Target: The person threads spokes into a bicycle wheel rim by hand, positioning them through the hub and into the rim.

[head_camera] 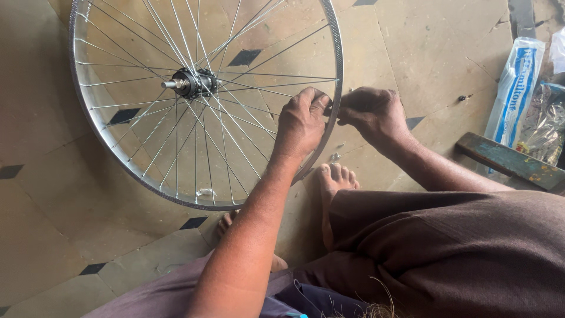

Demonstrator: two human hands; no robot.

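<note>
wheel: one bicycle wheel point(203, 100), bare rim point(94, 121), no tyre, tilted upright on the tiled floor point(53, 194) in front of the seated person
hub: one hub point(191, 82) with axle, centred
spokes: many already laced hub to rim, too many to count; judging by that, lacing is mostly done
left hand: left hand point(301, 125) pinches the rim's right edge, fingers closed over it
right hand: right hand point(374, 113) just outside the rim, fingertips pinched together on something small, cannot tell what
left to do: likely nipple work at that spot; tension state not visible
loose bits: two or so small parts point(335, 157) on floor near bare foot point(335, 179)
other: one wooden block point(509, 160), two plastic packets point(518, 88) at right
</note>
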